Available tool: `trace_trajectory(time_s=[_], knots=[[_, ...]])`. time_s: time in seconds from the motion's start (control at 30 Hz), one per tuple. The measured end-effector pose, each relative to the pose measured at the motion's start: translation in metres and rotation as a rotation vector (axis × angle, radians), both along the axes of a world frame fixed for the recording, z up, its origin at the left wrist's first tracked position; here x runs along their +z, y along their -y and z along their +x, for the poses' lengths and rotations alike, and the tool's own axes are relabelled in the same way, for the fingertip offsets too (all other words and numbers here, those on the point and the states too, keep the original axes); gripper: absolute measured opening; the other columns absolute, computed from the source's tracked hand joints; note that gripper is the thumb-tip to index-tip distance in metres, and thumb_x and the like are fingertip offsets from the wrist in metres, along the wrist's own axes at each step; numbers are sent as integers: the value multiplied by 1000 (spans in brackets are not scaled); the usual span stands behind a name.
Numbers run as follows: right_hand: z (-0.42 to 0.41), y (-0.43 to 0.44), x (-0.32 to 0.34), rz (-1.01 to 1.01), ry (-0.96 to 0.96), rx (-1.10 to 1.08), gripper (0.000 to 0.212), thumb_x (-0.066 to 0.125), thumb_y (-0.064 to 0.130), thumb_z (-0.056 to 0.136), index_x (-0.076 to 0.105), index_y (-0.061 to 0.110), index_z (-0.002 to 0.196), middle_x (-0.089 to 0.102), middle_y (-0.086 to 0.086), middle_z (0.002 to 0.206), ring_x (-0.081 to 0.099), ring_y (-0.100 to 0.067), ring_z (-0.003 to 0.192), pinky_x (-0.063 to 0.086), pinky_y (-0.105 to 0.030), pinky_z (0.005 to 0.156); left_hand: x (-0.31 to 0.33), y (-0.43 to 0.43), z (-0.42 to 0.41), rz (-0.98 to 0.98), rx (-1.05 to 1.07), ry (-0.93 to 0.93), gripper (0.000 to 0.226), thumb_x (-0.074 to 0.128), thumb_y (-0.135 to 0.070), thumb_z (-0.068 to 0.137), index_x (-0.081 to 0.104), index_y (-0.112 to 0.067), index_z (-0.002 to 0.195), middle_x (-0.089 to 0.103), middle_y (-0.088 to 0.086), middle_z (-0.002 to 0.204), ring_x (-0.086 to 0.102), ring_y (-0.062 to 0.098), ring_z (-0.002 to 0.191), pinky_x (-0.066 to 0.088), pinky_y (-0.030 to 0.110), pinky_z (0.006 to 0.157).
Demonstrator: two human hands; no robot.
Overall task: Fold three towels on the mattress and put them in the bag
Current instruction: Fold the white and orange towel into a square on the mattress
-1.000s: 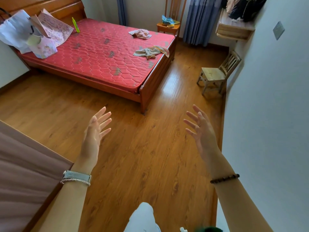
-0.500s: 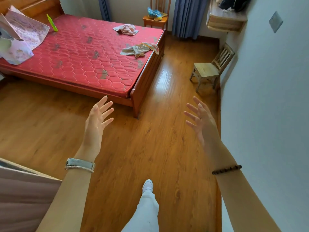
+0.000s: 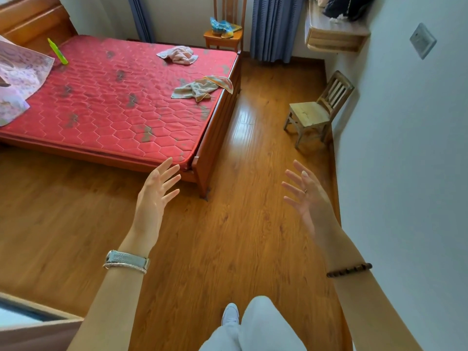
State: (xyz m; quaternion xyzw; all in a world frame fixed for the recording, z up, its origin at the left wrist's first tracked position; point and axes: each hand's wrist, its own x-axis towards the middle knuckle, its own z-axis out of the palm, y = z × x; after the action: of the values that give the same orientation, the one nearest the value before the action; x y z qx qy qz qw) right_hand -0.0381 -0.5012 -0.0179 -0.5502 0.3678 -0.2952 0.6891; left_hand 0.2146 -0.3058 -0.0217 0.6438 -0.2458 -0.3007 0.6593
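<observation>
A red quilted mattress (image 3: 106, 107) lies on a wooden bed ahead to the left. Near its far edge sits a crumpled pink towel (image 3: 178, 54). A grey-green towel and an orange-edged one (image 3: 201, 88) lie bunched together at the right edge. A pink patterned bag (image 3: 17, 79) rests at the mattress's left end, partly cut off by the frame. My left hand (image 3: 155, 196) and my right hand (image 3: 307, 196) are raised over the floor, fingers spread, holding nothing, well short of the towels.
A small wooden chair (image 3: 316, 110) stands by the right wall. Beyond the bed, another chair (image 3: 224, 36) carries blue and yellow items beside blue curtains. A green marker (image 3: 57, 51) lies on the mattress. A wall shelf (image 3: 331, 36) juts out at upper right. Wooden floor (image 3: 228, 249) stretches ahead.
I have walked closer to the bed, so it looms larger and sits further left. Both hands stay raised and spread. My leg and white shoe have swung forward below.
</observation>
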Motion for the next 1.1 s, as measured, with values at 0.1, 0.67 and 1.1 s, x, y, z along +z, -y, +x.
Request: trace_trajectory(time_s=[0.1,0.67,1.1], knots=[[11,27,-2,-3,7,-5,47,50,57,85,53,43,131,58,9,135,58,-16,122,42,-48,107,-4,26,11,12,-14,-6,57,30,-56,93,47,-35,144,57,-8,144,55,10,130,45,33,102],[79,260,12,-6,18,8,67,62,77,67,55,45,125,60,7,132,60,-16,119,46,-46,104,-13,262,58,-48,50,-85,58,35,-55,94,50,-29,143,59,-2,141,60,13,126,45,37,102],[152,368,1,55,-18,9,74,65,78,62,56,43,126,63,7,128,61,-17,118,45,-48,105,-19,372,132,-84,83,-125,60,39,-53,93,47,-26,146,60,-1,140,59,16,127,47,38,101]])
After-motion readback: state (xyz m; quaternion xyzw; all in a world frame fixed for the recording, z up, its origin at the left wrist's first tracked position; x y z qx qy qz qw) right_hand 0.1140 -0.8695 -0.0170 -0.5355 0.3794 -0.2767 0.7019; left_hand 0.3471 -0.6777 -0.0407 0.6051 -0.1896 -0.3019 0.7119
